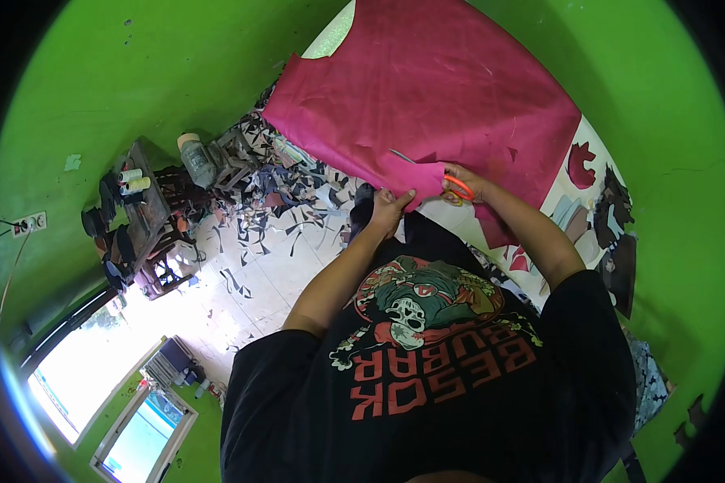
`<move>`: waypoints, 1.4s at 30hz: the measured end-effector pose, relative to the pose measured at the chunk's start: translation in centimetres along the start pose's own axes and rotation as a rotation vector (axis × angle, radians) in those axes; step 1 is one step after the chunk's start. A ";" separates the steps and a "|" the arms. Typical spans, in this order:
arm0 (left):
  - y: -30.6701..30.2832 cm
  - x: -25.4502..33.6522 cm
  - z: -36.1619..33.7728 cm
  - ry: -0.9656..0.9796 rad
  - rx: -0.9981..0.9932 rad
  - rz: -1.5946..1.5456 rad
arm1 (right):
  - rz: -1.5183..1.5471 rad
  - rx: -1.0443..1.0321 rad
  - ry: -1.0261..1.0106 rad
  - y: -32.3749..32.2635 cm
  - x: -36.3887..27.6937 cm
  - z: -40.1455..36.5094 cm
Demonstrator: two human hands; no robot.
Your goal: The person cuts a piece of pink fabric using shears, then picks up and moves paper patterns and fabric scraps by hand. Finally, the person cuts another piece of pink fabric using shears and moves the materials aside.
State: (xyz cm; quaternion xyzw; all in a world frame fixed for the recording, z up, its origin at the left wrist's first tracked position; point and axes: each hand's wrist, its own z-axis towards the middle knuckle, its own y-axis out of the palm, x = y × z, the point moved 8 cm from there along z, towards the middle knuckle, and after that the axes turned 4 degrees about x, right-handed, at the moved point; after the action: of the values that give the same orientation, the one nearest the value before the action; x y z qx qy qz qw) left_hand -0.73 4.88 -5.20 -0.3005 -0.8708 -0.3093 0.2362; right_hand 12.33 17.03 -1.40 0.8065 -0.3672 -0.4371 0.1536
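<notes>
A large crimson sheet of leather-like material [451,88] spreads out in front of me. My right hand [469,183] is closed around the orange handles of a pair of scissors [459,188]. One blade tip shows above the sheet to the left, while part of the blades is hidden under the material. My left hand [391,211] pinches the sheet's near edge, thumb on top and fingers mostly out of sight. Between my two hands, a flap of the sheet hangs toward me.
Dark scraps [282,193] litter the floor on the left. A wooden bench [147,205] there carries thread spools [134,186], beside a large jar [196,161]. Right of the sheet lie a crimson offcut [580,165] and dark pieces [614,211]. Green walls [669,121] surround the space.
</notes>
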 end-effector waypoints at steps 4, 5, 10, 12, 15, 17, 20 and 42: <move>1.0 0.7 -0.3 0.026 -0.102 -0.083 | -0.037 0.068 -0.069 1.3 -0.2 -0.4; 0.9 0.1 0.1 0.031 -0.125 -0.101 | -0.012 0.047 -0.112 1.8 -0.3 -0.3; 1.5 1.0 -0.4 0.055 -0.178 -0.096 | 0.148 -0.040 -0.125 1.4 0.1 0.4; 1.9 1.6 -0.9 0.042 -0.203 -0.091 | 0.098 -0.100 -0.094 1.7 0.0 0.2; 2.4 1.9 -1.1 -0.011 -0.217 -0.056 | 0.149 -0.108 -0.064 1.9 -0.7 -0.2; 2.5 1.9 -1.0 0.028 -0.230 -0.061 | 0.104 -0.118 -0.069 2.2 -1.4 -0.5; 1.5 0.5 -0.1 0.016 -0.165 -0.098 | 0.047 -0.085 -0.022 1.9 -2.2 -1.1; 1.8 2.4 -0.3 -0.122 -0.198 -0.263 | 0.042 -0.075 -0.073 1.7 -3.2 -1.1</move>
State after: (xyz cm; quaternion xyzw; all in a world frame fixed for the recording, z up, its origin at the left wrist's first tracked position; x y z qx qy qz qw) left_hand -1.15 6.73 -2.81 -0.2241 -0.8805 -0.4030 0.1097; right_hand 11.34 18.11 2.08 0.7760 -0.3728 -0.4762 0.1793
